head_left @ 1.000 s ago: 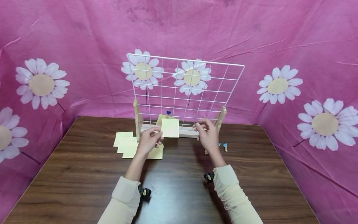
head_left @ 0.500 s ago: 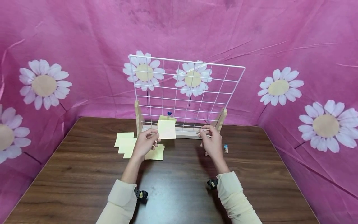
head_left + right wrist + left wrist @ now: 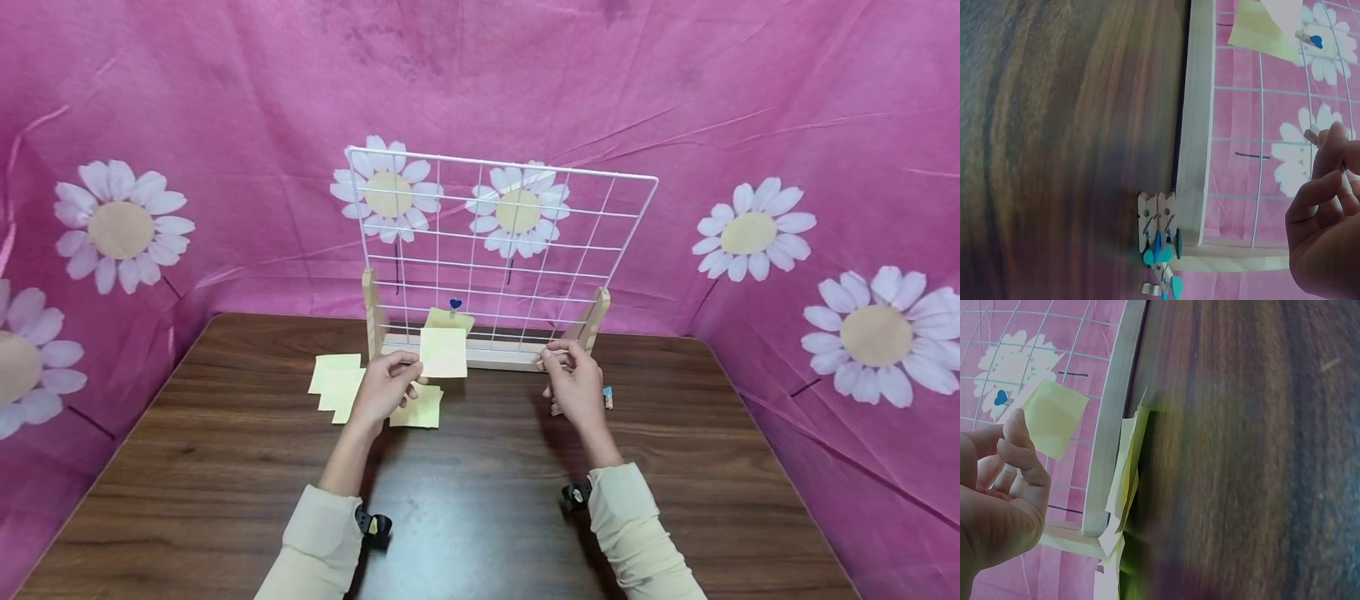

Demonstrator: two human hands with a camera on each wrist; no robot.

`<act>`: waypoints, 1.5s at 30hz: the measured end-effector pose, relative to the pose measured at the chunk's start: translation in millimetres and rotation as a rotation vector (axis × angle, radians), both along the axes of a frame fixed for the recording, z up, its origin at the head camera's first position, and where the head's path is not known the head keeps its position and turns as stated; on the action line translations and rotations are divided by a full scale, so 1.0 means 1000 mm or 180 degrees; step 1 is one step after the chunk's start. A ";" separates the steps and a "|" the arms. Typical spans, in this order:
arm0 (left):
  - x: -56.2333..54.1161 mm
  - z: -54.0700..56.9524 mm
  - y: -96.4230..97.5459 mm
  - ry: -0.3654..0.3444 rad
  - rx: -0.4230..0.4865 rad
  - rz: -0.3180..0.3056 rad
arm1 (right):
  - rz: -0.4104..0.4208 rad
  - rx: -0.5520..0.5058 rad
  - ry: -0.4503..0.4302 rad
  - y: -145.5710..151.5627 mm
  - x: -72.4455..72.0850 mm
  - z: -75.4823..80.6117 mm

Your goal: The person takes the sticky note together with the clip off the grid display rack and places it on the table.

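My left hand (image 3: 382, 387) pinches a pale yellow sticky note (image 3: 442, 352) by its left edge, between thumb and fingers. The note hangs in front of a white wire grid (image 3: 502, 163). Behind it, another yellow note (image 3: 457, 319) is fixed low on the grid by a clothespin with a dark blue heart (image 3: 455, 305). On the other side, my right hand (image 3: 576, 387) pinches a small wooden clothespin (image 3: 1311, 134); only its tip and a bit of blue show past the fingers in the right wrist view.
Several yellow notes (image 3: 339, 390) lie overlapping left of the left hand, and more notes (image 3: 420, 408) lie below it. Wooden clothespins with blue and green hearts (image 3: 1159, 222) rest on the table by the right hand. A wooden base (image 3: 510, 358) supports the grid.
Both hands have drawn slightly apart and a little lower: the left moved left with its sticky note, the right moved right with its clothespin. Both grips look unchanged.
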State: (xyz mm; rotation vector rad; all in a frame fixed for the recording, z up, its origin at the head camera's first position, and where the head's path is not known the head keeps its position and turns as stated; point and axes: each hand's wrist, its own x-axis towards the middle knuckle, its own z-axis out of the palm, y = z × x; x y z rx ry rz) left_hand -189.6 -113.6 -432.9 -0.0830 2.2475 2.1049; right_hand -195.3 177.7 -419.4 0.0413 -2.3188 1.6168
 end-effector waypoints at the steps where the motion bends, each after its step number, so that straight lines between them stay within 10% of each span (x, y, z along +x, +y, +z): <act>1: 0.000 0.000 0.000 -0.0005 -0.0003 0.0005 | -0.0007 -0.0021 -0.0017 0.001 0.000 0.000; 45: 0.011 -0.024 -0.022 -0.0231 -0.0513 -0.0465 | -0.0094 -0.0378 -0.0976 0.057 0.011 -0.024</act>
